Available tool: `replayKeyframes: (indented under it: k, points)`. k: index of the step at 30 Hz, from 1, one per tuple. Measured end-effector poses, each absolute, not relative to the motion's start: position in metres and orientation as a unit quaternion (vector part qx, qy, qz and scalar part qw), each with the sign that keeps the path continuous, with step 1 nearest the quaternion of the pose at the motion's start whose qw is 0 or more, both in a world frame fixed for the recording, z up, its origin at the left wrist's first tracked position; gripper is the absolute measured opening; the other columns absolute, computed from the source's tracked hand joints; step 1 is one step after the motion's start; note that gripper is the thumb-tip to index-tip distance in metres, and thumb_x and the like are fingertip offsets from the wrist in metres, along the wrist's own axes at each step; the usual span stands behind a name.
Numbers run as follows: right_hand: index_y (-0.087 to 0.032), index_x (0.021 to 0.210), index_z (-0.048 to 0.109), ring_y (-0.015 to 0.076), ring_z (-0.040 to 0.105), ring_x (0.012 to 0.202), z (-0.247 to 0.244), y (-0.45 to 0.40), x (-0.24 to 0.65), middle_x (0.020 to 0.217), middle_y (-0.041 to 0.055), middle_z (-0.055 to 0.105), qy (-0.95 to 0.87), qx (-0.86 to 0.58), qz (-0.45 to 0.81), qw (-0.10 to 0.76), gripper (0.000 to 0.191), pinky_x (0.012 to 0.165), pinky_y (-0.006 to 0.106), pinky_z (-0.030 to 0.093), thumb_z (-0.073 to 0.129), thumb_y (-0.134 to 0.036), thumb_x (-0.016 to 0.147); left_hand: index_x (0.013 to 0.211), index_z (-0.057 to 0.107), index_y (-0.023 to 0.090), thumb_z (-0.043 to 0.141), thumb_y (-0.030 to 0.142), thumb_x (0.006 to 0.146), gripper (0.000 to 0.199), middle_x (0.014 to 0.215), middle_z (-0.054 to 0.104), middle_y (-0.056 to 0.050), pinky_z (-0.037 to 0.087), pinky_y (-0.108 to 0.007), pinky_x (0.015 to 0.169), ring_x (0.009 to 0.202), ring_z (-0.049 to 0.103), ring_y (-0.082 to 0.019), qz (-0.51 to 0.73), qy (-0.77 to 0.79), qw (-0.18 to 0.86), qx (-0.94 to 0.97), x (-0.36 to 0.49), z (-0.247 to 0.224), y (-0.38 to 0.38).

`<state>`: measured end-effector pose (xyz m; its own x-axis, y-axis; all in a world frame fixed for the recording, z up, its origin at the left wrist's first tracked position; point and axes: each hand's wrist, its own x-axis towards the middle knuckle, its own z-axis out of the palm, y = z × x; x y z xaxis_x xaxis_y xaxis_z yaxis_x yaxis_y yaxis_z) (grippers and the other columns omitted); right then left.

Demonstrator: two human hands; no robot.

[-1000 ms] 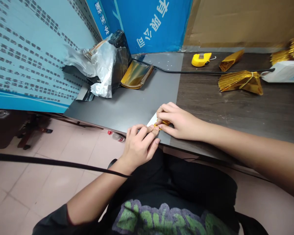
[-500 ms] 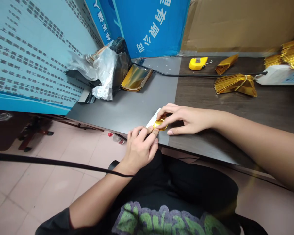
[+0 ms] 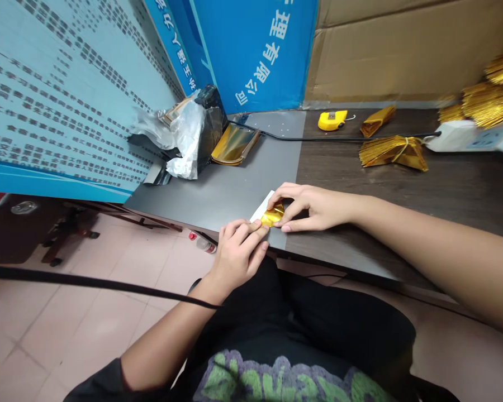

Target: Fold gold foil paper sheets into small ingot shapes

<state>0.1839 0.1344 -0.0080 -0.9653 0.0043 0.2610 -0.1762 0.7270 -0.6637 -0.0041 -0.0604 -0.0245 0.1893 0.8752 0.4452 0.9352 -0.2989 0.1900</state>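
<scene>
A small piece of gold foil paper (image 3: pixel 272 215), with a white strip along its left side, lies at the table's front edge and is partly folded over. My left hand (image 3: pixel 240 248) holds its near left corner, fingertips pressed down on the foil. From the right, my right hand (image 3: pixel 305 209) grips it with bent fingers, the index finger at the far edge and the thumb and another finger by the near right edge. The fingertips of both hands hide parts of the fold.
A stack of gold sheets (image 3: pixel 235 144) lies beside a crumpled plastic bag (image 3: pixel 188 139). Further right are a yellow tape measure (image 3: pixel 332 120), a folded gold piece (image 3: pixel 378 121), a tied gold bundle (image 3: pixel 393 153) and a white power strip (image 3: pixel 456 135). A black cable (image 3: pixel 285 138) crosses the table's back.
My right hand's fingers have drawn slightly back to the right, and more of the gold surface shows. My left hand stays on the corner. The view has shifted a little.
</scene>
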Motion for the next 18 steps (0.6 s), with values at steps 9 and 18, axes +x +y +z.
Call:
replayKeyframes:
  k: [9, 18]
  points:
    - [-0.018, 0.084, 0.07, 0.0205, 0.063, 0.103, -0.008, 0.117, 0.178, 0.114, 0.0103, 0.069, -0.917, 0.053, 0.359, 0.166, 0.022, 0.09, 0.035, 0.05, 0.06, -0.032, 0.098, 0.118, 0.064, 0.024, 0.071, 0.021, 0.09, 0.029, 0.113, 0.073, -0.002, 0.046, -0.032, 0.093, 0.109, 0.06, -0.017, -0.267, -0.509, 0.006, -0.818, -0.019, -0.017, -0.06]
    - [-0.017, 0.086, 0.071, 0.0214, 0.067, 0.091, -0.011, 0.104, 0.171, 0.101, 0.0097, 0.07, -0.922, -0.02, 0.344, 0.174, 0.02, 0.081, 0.034, 0.052, 0.065, -0.033, 0.095, 0.103, 0.07, 0.021, 0.07, 0.018, 0.091, 0.012, 0.101, 0.076, -0.003, 0.057, -0.03, 0.091, 0.1, 0.07, -0.013, -0.309, -0.453, -0.122, -0.827, -0.039, -0.006, -0.042]
